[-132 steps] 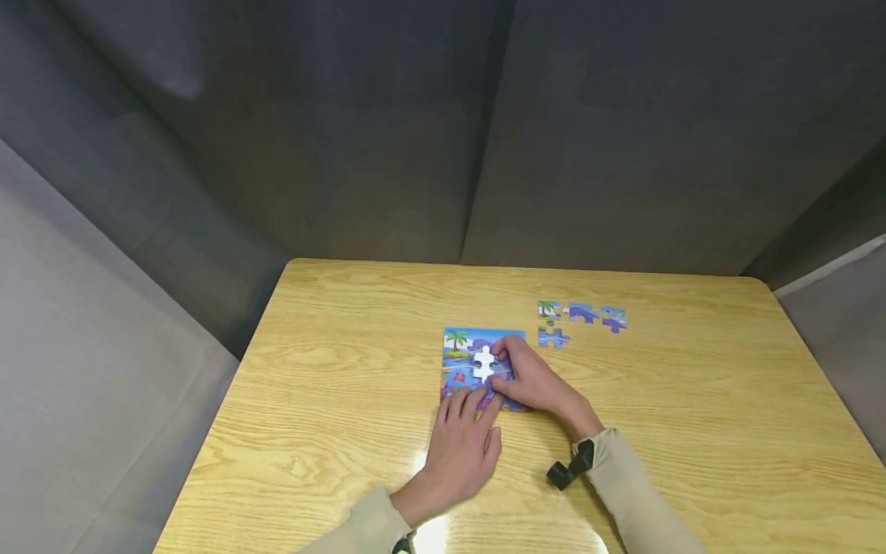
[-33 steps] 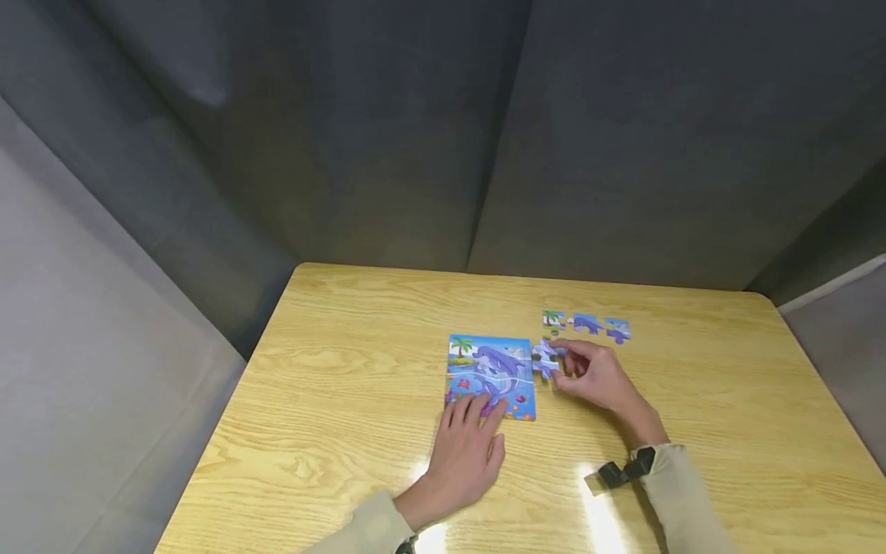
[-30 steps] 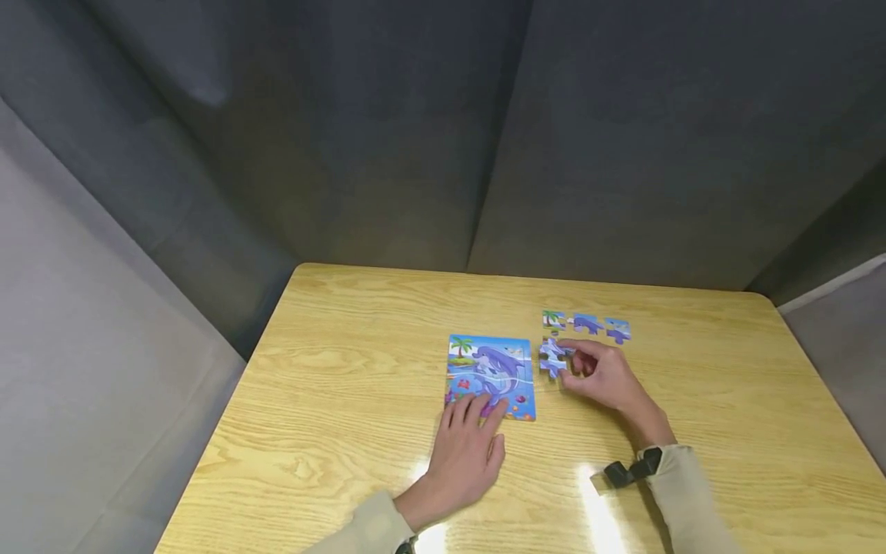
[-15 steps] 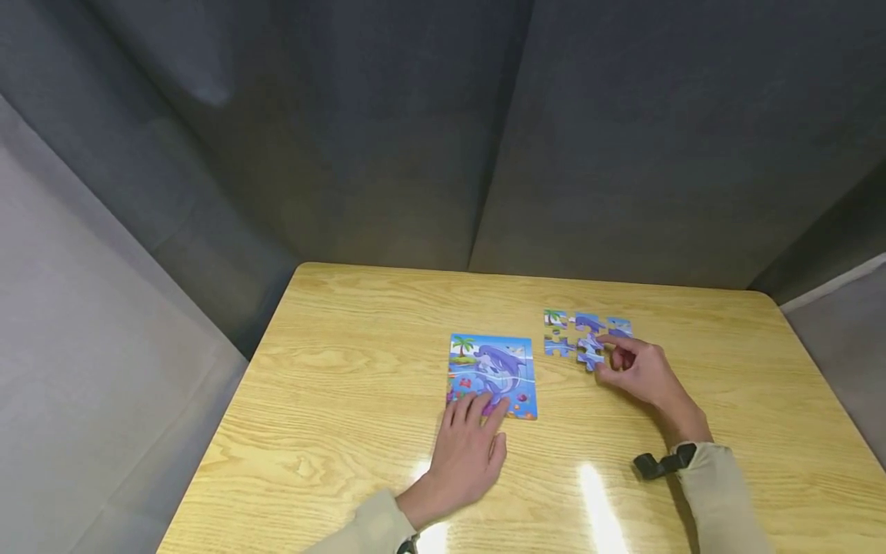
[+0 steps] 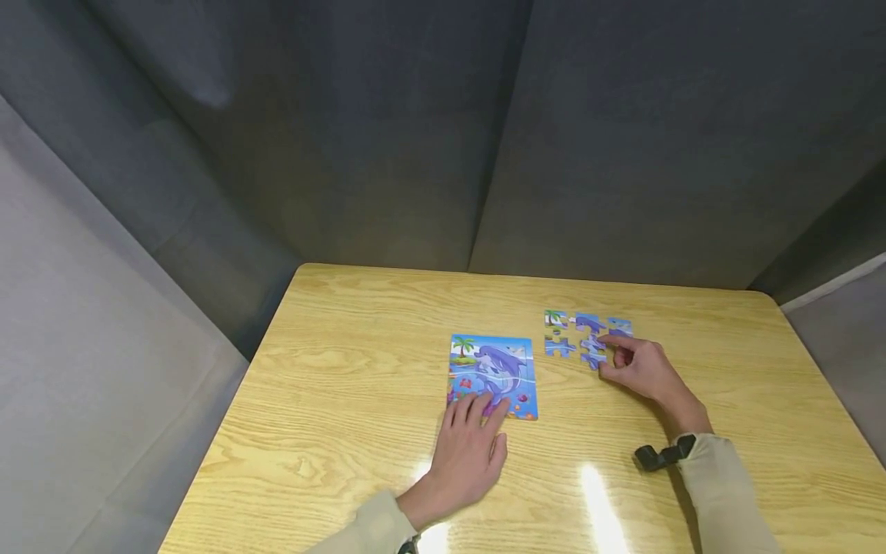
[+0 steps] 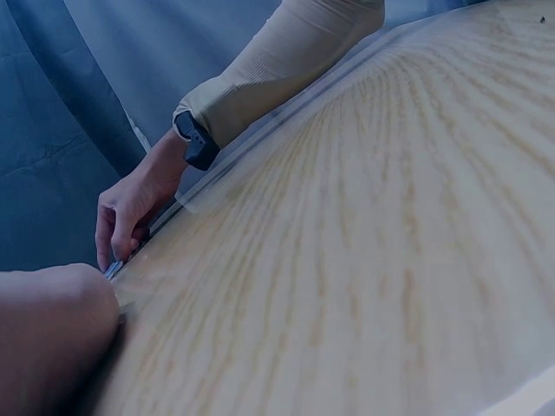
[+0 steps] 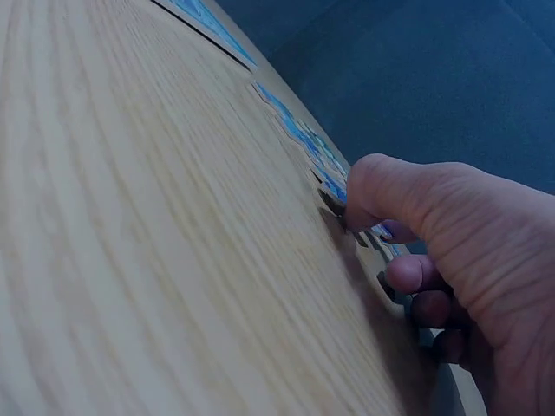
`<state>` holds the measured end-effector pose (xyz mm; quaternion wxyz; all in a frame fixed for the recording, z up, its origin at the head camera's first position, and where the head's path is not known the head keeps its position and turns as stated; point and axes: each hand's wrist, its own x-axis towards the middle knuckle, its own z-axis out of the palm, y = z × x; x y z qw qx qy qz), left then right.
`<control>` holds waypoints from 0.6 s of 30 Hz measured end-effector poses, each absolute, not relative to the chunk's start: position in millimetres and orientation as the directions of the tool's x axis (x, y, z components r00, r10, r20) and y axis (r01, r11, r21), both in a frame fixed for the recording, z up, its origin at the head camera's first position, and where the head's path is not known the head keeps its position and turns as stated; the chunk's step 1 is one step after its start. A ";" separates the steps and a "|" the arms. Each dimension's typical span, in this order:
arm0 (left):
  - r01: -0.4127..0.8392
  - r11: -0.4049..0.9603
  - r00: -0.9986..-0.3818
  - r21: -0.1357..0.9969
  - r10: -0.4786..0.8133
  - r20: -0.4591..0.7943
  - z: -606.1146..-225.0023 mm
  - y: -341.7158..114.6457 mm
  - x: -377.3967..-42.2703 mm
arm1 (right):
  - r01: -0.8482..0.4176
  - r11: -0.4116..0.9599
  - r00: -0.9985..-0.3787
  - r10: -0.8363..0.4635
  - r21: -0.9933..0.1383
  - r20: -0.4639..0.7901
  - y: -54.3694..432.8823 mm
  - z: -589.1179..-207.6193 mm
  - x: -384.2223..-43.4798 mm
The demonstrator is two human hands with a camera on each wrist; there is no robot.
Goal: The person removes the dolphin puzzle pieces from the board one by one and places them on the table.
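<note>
My left hand (image 5: 469,450) lies flat with its fingertips resting on the lower edge of a square dolphin picture board (image 5: 493,365). Right of the board, my right hand (image 5: 644,373) pinches a blue and purple jigsaw piece (image 5: 593,352) between thumb and index finger. That piece lies just below a dolphin jigsaw piece (image 5: 587,321) and to the right of a blue water jigsaw piece (image 5: 558,348); whether it interlocks with them is too small to tell. In the right wrist view the thumb (image 7: 368,195) covers most of the pinched piece.
A palm-tree jigsaw piece (image 5: 555,318) is at the upper left of the group. At its upper right, another jigsaw piece (image 5: 620,326) is partly behind my right fingers. The wooden table (image 5: 346,369) ends at dark grey curtains (image 5: 388,154) at the back.
My right hand has carried the jigsaw piece from over the picture board rightward to the group of pieces, then barely shifted in the last half second. My left hand stays on the board.
</note>
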<state>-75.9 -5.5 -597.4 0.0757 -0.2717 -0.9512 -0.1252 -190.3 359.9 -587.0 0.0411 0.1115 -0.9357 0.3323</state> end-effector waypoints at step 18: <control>0.536 0.822 -0.840 0.192 0.498 0.214 -598.7 -6.1 -75.6 | -0.209 0.747 -0.978 -0.170 -0.632 0.122 358.8 -585.9 -190.0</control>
